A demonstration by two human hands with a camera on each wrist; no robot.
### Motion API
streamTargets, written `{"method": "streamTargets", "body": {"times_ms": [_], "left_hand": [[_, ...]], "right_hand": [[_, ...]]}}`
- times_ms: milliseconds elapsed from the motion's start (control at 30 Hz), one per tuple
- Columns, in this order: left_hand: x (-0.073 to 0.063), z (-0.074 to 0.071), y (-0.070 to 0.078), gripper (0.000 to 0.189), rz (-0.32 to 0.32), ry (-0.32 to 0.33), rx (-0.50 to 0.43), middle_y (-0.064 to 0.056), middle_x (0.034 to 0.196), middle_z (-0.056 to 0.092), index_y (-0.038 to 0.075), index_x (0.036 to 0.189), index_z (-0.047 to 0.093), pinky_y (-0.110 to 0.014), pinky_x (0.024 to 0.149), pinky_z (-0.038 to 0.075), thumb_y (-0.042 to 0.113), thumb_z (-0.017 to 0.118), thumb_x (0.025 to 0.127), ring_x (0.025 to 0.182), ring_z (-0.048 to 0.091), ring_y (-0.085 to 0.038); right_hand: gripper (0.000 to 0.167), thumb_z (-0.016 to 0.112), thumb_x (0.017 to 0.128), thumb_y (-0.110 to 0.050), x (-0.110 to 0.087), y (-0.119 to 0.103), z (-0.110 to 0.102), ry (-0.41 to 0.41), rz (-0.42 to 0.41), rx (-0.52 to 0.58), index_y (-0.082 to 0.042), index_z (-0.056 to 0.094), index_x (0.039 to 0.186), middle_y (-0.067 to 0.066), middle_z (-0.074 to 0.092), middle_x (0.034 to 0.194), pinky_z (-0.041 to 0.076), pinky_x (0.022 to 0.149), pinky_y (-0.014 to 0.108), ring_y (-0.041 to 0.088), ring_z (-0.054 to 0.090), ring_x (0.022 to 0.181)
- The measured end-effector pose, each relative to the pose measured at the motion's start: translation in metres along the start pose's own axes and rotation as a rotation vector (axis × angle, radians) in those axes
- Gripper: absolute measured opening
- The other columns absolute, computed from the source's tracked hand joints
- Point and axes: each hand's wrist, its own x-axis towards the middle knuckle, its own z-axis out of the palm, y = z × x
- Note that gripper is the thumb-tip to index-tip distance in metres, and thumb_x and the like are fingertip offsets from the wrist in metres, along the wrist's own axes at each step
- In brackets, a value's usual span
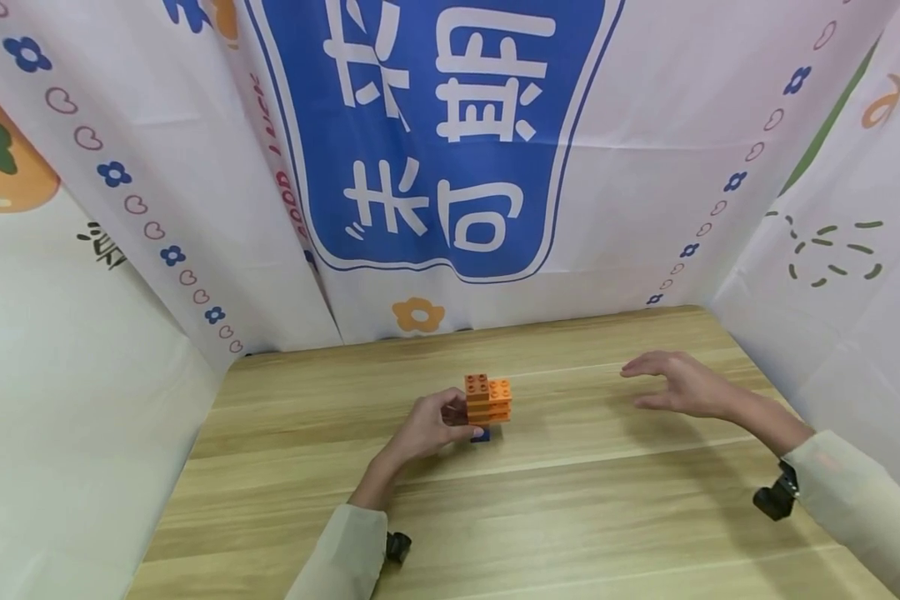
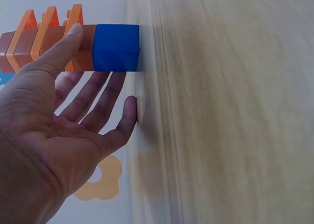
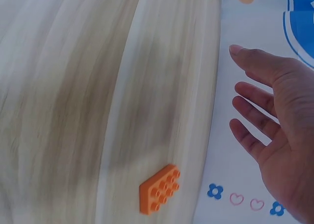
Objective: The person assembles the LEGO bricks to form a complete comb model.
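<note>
A stack of toy building bricks (image 1: 477,400) stands on the table, brown and orange layers over a blue brick (image 2: 117,47) at the bottom. Thin orange plates (image 2: 49,30) stick out from one side of it. My left hand (image 1: 426,427) grips the stack low down, thumb across one face and fingers behind. To the right, my right hand (image 1: 678,387) is raised over the table, fingers spread and loosely bent, holding nothing. In the right wrist view a flat orange brick with studs (image 3: 159,189) lies near that hand; I cannot make it out in the head view.
The wood-grain table (image 1: 570,508) ends at a white printed cloth (image 1: 607,225) along its back edge. More cloth hangs at the left and right sides. A small black wrist camera (image 1: 776,496) sits at the right sleeve, and another camera (image 1: 398,547) at the left.
</note>
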Motion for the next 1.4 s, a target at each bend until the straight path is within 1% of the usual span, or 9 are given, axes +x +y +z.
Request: {"method": "streamTargets", "body": {"times_ms": [67,233,400,567,900,1033,1233,1400], "left_hand": [[0.000,0.000,0.000,0.034,-0.002,0.006,0.004,-0.008,0.112,0.076,0.005,0.117,0.070,-0.031,0.086,0.062,0.017,0.087,0.090,0.099,0.072,-0.021],[-0.001,0.000,0.001,0.033,0.004,0.012,0.008,-0.009,0.111,0.076,0.005,0.116,0.070,-0.031,0.086,0.062,0.015,0.087,0.090,0.099,0.073,-0.021],[-0.001,0.000,0.002,0.031,0.004,0.007,0.004,-0.009,0.111,0.076,0.005,0.116,0.070,-0.031,0.086,0.062,0.014,0.087,0.091,0.099,0.072,-0.021],[-0.001,0.000,0.002,0.031,0.004,0.005,0.001,-0.008,0.110,0.076,0.005,0.115,0.070,-0.030,0.085,0.061,0.014,0.086,0.091,0.098,0.072,-0.021],[-0.002,0.000,0.000,0.030,0.016,0.003,-0.007,-0.010,0.111,0.076,0.004,0.115,0.070,-0.030,0.085,0.062,0.014,0.086,0.091,0.099,0.072,-0.022],[-0.002,0.000,-0.001,0.030,0.015,0.002,-0.006,-0.010,0.111,0.076,0.004,0.115,0.070,-0.030,0.085,0.062,0.013,0.086,0.091,0.099,0.072,-0.022],[-0.001,-0.001,-0.001,0.031,0.010,0.002,-0.007,-0.009,0.110,0.076,0.004,0.116,0.070,-0.030,0.085,0.062,0.013,0.086,0.091,0.098,0.072,-0.020],[0.000,-0.001,-0.001,0.031,0.012,0.004,0.000,-0.008,0.110,0.076,0.005,0.115,0.070,-0.029,0.085,0.061,0.014,0.086,0.091,0.097,0.072,-0.019]], "right_hand": [[0.045,0.092,0.083,-0.013,-0.004,0.004,-0.002,-0.006,0.013,-0.005,0.000,0.076,0.123,0.017,0.075,0.124,0.060,0.089,0.056,0.040,0.070,0.114],[0.046,0.093,0.081,-0.014,-0.014,0.015,-0.003,0.016,0.010,-0.052,0.000,0.076,0.122,0.017,0.075,0.122,0.058,0.090,0.058,0.041,0.071,0.112],[0.047,0.093,0.080,-0.012,-0.025,0.026,-0.003,0.028,0.038,-0.065,0.001,0.076,0.122,0.018,0.075,0.121,0.058,0.089,0.058,0.041,0.071,0.111],[0.048,0.094,0.078,-0.010,-0.034,0.034,-0.005,0.048,0.045,-0.089,0.001,0.076,0.121,0.017,0.076,0.119,0.059,0.087,0.056,0.039,0.073,0.107],[0.047,0.096,0.077,-0.014,-0.046,0.047,-0.006,0.049,0.080,-0.134,0.001,0.078,0.118,0.016,0.077,0.118,0.061,0.085,0.052,0.037,0.074,0.105],[0.051,0.096,0.077,-0.016,-0.049,0.052,-0.005,0.037,0.119,-0.124,0.001,0.076,0.121,0.018,0.076,0.122,0.060,0.086,0.053,0.038,0.073,0.107],[0.057,0.094,0.080,-0.016,-0.053,0.058,-0.004,-0.001,0.192,-0.058,0.005,0.071,0.128,0.025,0.073,0.127,0.059,0.088,0.058,0.044,0.071,0.111],[0.060,0.094,0.080,-0.018,-0.056,0.062,-0.001,-0.014,0.224,-0.064,0.006,0.070,0.130,0.027,0.071,0.128,0.059,0.088,0.058,0.045,0.070,0.111]]}}
